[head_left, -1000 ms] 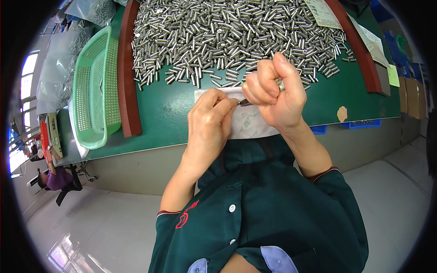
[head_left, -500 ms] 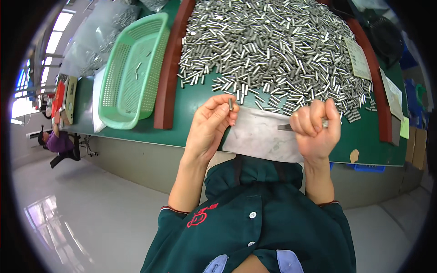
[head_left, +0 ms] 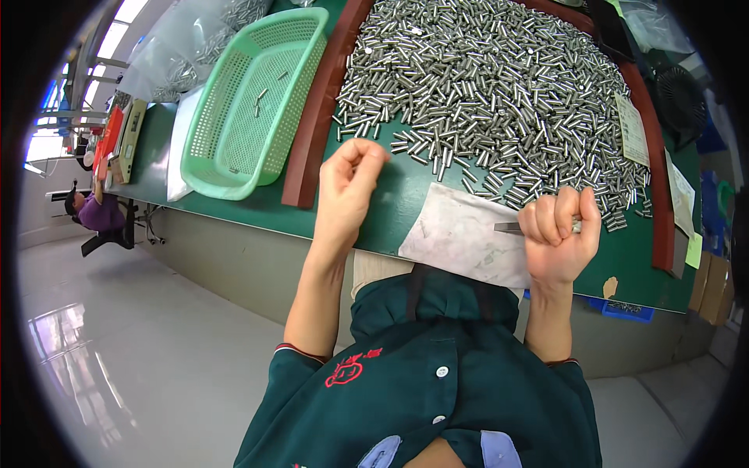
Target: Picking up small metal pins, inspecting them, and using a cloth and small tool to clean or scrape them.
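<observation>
My left hand [head_left: 351, 183] is raised over the green table, just left of a white cloth, with its fingers curled in and thumb pressed against them. Whatever those fingers hold, if anything, is hidden. Closed in a fist, my right hand [head_left: 559, 234] grips a flat grey metal tool [head_left: 508, 228] whose narrow end sticks out to the left, over the cloth [head_left: 468, 235]. The tool's exact kind does not show. Beyond both hands spreads a big pile of short metal pins [head_left: 499, 86]; its near edge reaches close to the cloth.
Dark red rails [head_left: 310, 129] border the pile. To the left stands a green plastic basket [head_left: 193, 148] with a few pins inside. Clear bags [head_left: 175, 51] lie behind it. Papers [head_left: 632, 129] and a black fan [head_left: 680, 93] are at the right. A person in purple [head_left: 101, 212] sits far left.
My left hand has turned and moved slightly up and left; the pin seen between its fingers is no longer visible. My right hand keeps its grip on the tool. The whole view has shifted.
</observation>
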The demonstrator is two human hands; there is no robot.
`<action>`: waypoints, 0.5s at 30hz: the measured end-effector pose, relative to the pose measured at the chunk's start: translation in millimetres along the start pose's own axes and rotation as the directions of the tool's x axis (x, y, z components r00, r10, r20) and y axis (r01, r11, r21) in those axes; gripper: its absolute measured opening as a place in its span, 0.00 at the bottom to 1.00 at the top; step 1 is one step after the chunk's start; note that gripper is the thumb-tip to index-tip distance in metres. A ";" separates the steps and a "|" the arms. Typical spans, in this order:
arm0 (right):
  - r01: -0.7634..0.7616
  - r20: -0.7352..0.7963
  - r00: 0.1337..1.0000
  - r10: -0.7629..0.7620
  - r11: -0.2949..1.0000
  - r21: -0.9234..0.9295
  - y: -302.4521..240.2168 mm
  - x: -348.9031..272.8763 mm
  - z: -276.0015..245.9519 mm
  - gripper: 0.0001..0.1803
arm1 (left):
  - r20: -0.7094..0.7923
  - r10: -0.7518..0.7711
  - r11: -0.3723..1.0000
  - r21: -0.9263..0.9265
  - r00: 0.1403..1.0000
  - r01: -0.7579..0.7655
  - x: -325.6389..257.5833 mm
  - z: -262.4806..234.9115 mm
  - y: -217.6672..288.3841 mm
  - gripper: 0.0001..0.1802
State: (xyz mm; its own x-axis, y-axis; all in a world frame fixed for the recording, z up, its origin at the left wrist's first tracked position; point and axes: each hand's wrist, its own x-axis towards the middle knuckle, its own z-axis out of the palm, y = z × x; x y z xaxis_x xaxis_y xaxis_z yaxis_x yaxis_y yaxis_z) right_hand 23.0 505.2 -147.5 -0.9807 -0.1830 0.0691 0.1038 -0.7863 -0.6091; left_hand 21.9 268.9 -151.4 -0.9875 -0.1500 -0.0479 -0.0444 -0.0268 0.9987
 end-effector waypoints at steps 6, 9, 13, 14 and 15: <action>0.010 -0.015 1.000 -0.010 1.000 0.012 0.2 0.9 -1.3 0.24 | 0.142 0.365 0.542 0.771 0.920 -0.334 15.2 11.9 1.9 0.08; 0.024 -0.011 1.000 -0.023 1.000 0.011 1.5 1.4 -2.5 0.24 | 0.225 0.402 0.443 0.800 0.888 -0.404 20.9 6.8 -4.7 0.07; 0.034 0.029 0.999 -0.034 0.999 -0.017 0.1 2.2 -1.5 0.23 | 0.150 0.266 0.636 0.715 0.952 -0.291 19.1 7.8 -0.8 0.04; 0.032 -0.006 0.999 -0.032 0.999 -0.015 -0.1 1.3 -1.4 0.23 | 0.099 0.149 0.759 0.626 0.984 -0.178 17.5 9.0 0.6 0.03; 0.029 -0.041 0.999 -0.030 1.000 -0.012 -0.3 0.9 -1.3 0.23 | 0.094 0.016 0.905 0.423 0.995 -0.054 15.1 10.6 3.1 0.02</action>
State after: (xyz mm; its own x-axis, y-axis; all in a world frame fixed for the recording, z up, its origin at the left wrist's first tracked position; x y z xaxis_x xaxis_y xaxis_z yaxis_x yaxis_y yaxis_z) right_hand 21.8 506.1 -148.3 -0.9893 -0.1354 0.0548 0.0732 -0.7839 -0.6165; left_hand 5.3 277.0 -148.9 -0.9980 -0.0564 -0.0300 -0.0502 0.4016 0.9144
